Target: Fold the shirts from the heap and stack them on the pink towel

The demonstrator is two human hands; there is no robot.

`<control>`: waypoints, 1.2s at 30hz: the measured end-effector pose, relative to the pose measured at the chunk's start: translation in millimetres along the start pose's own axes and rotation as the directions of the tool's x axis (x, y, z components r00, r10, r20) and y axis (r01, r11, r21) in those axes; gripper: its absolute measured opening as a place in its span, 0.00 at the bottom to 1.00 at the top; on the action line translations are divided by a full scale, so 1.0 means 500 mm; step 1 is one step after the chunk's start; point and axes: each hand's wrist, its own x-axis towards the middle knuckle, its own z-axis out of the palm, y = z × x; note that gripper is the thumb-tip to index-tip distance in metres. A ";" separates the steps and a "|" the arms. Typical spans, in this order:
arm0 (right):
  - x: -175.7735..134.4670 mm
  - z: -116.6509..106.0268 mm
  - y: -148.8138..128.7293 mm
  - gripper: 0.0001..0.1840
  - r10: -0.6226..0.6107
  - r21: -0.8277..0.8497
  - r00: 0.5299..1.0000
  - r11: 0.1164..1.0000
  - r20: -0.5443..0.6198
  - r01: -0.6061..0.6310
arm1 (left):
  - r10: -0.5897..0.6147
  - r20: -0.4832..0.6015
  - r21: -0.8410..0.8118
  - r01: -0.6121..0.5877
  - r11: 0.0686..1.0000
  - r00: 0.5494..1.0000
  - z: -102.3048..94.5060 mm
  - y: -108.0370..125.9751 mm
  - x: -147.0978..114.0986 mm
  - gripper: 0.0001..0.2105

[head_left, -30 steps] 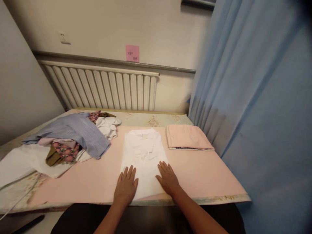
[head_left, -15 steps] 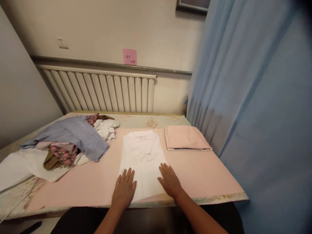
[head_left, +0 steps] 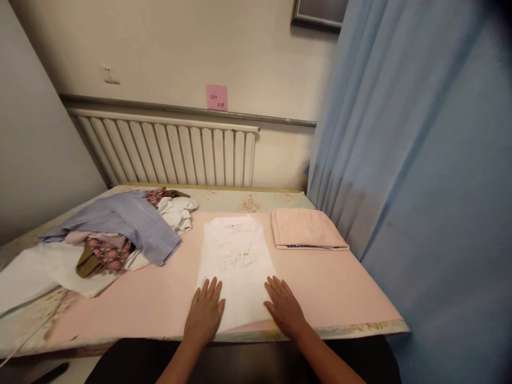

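A white shirt (head_left: 238, 277) with a collar and a small tie detail lies flat, its sides tucked to a narrow shape, on a pink cloth (head_left: 160, 304). My left hand (head_left: 205, 312) rests palm down over the shirt's lower left edge, fingers stretched out. Across from it, my right hand (head_left: 285, 306) lies flat at the lower right edge, fingers extended and thumb pointing inward. Neither hand grips anything. The shirt's collar points away from me.
Left of the shirt is a heap of loose clothes, with a blue striped garment (head_left: 136, 224) on top. A folded pink stack (head_left: 306, 226) sits at the right. A blue curtain (head_left: 400, 160) hangs along the right side; a radiator (head_left: 172, 152) stands behind the table.
My right hand has slid slightly right and toward me along the shirt's edge. The left hand has stayed nearly in place. The view has tilted a little.
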 end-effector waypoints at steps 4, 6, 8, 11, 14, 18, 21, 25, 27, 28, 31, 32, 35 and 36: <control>-0.014 -0.015 -0.005 0.28 -0.018 0.018 1.000 1.000 0.004 0.018 | 0.023 -0.034 -0.002 -0.023 1.000 0.999 -0.001 -0.004 -0.007 0.24; -0.024 -0.021 -0.005 0.28 -0.038 0.040 0.999 0.998 0.008 0.038 | 0.040 -0.053 0.001 -0.040 0.999 0.998 -0.002 -0.007 -0.014 0.24; -0.037 -0.026 -0.004 0.29 -0.063 0.066 0.998 0.996 0.013 0.062 | 0.056 -0.071 0.001 -0.056 0.998 0.996 -0.002 -0.010 -0.024 0.24; -0.054 -0.027 0.002 0.33 -0.086 0.110 0.996 0.990 0.008 0.085 | 0.078 -0.093 -0.002 -0.079 0.997 0.993 0.000 -0.016 -0.040 0.23; -0.067 -0.020 0.011 0.31 -0.092 0.146 0.996 0.985 -0.015 0.093 | 0.110 -0.098 -0.004 -0.111 0.994 0.989 -0.001 -0.023 -0.057 0.24; -0.076 -0.002 0.024 0.25 -0.106 0.167 0.992 0.979 -0.073 0.116 | 0.200 -0.065 -0.019 -0.202 0.979 0.978 -0.014 -0.040 -0.084 0.27; -0.077 0.010 0.030 0.28 -0.123 0.163 0.988 0.977 -0.097 0.137 | 0.287 -0.046 -0.036 -0.288 0.957 0.957 -0.023 -0.057 -0.105 0.33; -0.074 0.015 0.039 0.32 -0.116 0.155 0.986 0.979 -0.119 0.134 | 0.307 -0.111 -0.058 -0.314 0.948 0.945 -0.024 -0.071 -0.126 0.30; -0.070 0.013 0.045 0.32 -0.113 0.172 0.983 0.976 -0.143 0.137 | 0.292 -0.146 -0.081 -0.305 0.949 0.945 -0.024 -0.073 -0.132 0.27; -0.068 0.013 0.049 0.31 -0.110 0.186 0.981 0.973 -0.161 0.139 | 0.284 -0.161 -0.094 -0.301 0.949 0.945 -0.026 -0.074 -0.133 0.26; -0.059 0.015 0.062 0.27 -0.073 0.225 0.970 0.966 -0.234 0.127 | 0.265 -0.215 -0.128 -0.297 0.946 0.940 -0.032 -0.075 -0.134 0.24; -0.055 0.018 0.066 0.25 -0.057 0.233 0.965 0.965 -0.256 0.119 | 0.258 -0.236 -0.138 -0.295 0.946 0.937 -0.033 -0.076 -0.133 0.23; -0.039 0.027 0.076 0.21 -0.016 0.242 0.955 0.966 -0.297 0.091 | 0.236 -0.268 -0.169 -0.287 0.943 0.934 -0.031 -0.086 -0.131 0.23; -0.034 0.030 0.079 0.20 -0.004 0.246 0.954 0.966 -0.299 0.081 | 0.229 -0.266 -0.179 -0.281 0.943 0.936 -0.028 -0.092 -0.131 0.23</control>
